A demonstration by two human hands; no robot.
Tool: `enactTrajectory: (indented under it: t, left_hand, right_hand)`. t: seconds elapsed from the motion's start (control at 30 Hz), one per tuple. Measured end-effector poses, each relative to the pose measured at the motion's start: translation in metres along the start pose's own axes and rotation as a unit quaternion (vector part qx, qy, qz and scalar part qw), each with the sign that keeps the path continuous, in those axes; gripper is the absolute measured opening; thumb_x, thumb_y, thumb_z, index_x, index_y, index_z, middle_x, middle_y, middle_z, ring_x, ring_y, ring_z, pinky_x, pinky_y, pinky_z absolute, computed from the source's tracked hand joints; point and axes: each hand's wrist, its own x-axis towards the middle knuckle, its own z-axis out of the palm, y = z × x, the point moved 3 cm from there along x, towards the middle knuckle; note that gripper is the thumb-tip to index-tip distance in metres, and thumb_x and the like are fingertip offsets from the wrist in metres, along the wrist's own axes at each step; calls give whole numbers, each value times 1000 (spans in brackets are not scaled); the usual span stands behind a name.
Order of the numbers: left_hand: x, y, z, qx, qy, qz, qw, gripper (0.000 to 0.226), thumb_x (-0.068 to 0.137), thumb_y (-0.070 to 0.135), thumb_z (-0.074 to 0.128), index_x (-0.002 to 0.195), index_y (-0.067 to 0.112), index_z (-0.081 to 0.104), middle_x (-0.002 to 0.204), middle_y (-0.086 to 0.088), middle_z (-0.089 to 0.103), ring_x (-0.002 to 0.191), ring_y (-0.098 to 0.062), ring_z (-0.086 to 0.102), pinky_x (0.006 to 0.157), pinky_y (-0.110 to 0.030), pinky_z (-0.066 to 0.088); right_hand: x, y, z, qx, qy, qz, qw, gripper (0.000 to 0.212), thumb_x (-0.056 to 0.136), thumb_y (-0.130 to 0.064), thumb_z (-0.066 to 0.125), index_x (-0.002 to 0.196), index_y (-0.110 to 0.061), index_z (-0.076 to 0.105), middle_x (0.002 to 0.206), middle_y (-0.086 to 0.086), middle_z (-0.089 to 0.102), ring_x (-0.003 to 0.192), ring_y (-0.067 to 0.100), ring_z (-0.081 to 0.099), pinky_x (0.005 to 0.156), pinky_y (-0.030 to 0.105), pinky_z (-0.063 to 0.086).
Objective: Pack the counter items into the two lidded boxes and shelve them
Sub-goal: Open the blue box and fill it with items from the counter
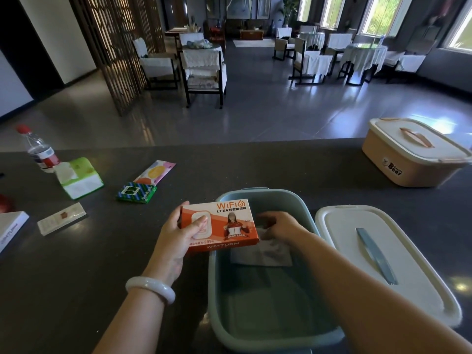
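**WiFi carton poised over a crowded corner of the blue box**

WiFi carton (219, 224) sits pinched in the left hand (176, 233), hovering over the near-left rim of the open blue box (255, 328) on the worktop (76, 290). The right hand (278, 226) reaches inside, fingers curled on a grey packet (265, 254). Lowered now, the carton could catch the rim, land on that hand, or tilt and slip.

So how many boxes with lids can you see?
2. The blue box sits open in front of the person, its lid lying beside it on the right. The beige box stands closed at the counter's far right.
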Motion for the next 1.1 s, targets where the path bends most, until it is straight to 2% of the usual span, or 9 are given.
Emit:
enactTrajectory:
  t: [0.13, 0.23, 0.3, 0.4, 0.57, 0.77, 0.87, 0.93, 1.1]
  left_hand:
    - [-1, 9, 5, 14, -18, 8, 1000, 69, 80, 30, 74, 140, 37, 41, 119, 1, 64, 100, -19, 67, 80, -37, 57]
    - [-2, 19, 16, 25, -38, 24, 999, 72, 76, 36, 75, 139, 38, 41, 119, 0, 64, 97, -18, 70, 77, -36, 58]
    - [-3, 25, 25, 26, -56, 30, 998, 75, 73, 37, 76, 138, 37, 40, 117, 1, 65, 92, -15, 71, 71, -31, 58]
    - [-4, 33, 40, 16, -79, 28, 996, 76, 74, 33, 77, 139, 36, 39, 117, 2, 64, 91, -15, 71, 67, -29, 58]
    - [-4, 35, 52, 8, -75, 30, 997, 78, 75, 28, 79, 141, 35, 38, 124, -1, 58, 102, -22, 66, 83, -43, 58]
    - [-6, 30, 54, 41, -47, 49, 997, 67, 81, 49, 68, 138, 40, 36, 126, 4, 52, 104, -16, 62, 71, -27, 56]
    - [0, 24, 42, 226, 37, 104, 968, 56, 92, 54, 48, 143, 34, 34, 138, -2, 41, 122, -18, 47, 87, -32, 49]
    - [1, 17, 41, 268, 19, 105, 957, 56, 96, 51, 43, 146, 29, 31, 143, -4, 37, 128, -19, 43, 96, -35, 45]
    - [-5, 0, 49, 218, -54, 56, 973, 55, 102, 37, 37, 153, 29, 16, 143, -3, 47, 125, -17, 50, 103, -42, 44]
  right_hand:
    - [-10, -20, -32, 35, 128, -91, 987, 31, 85, -10, 70, 113, -21, 68, 106, 2, 70, 90, 10, 63, 70, 16, 46]
    - [-26, -43, -50, 47, 174, -175, 968, 20, 88, -26, 68, 108, -28, 67, 109, -7, 63, 99, 9, 61, 73, 15, 46]
    - [-36, -59, -52, -7, 125, -220, 967, 34, 85, -39, 68, 118, -35, 59, 123, -11, 52, 114, 8, 50, 85, 22, 47]
    - [-47, -74, -42, -156, 24, -242, 957, 73, 74, -57, 71, 137, -44, 38, 141, -14, 35, 130, 8, 27, 102, 38, 36]
    - [-48, -80, -31, -273, 5, -261, 926, 100, 68, -63, 73, 148, -37, 20, 145, -12, 33, 133, 12, 28, 114, 42, 28]
    - [-43, -76, -30, -328, 8, -255, 910, 110, 60, -68, 74, 147, -30, 19, 136, -11, 31, 126, 12, 27, 107, 37, 33]
    - [-38, -66, -42, -342, 23, -216, 914, 105, 57, -67, 76, 142, -30, 26, 128, -9, 35, 119, 12, 30, 104, 39, 38]
    - [-34, -55, -44, -372, 3, -183, 910, 104, 58, -66, 76, 142, -28, 27, 132, -7, 35, 122, 15, 30, 107, 40, 36]
    - [-22, -34, -27, -405, -40, -154, 900, 100, 58, -63, 78, 139, -26, 32, 132, -5, 35, 125, 19, 30, 106, 40, 34]
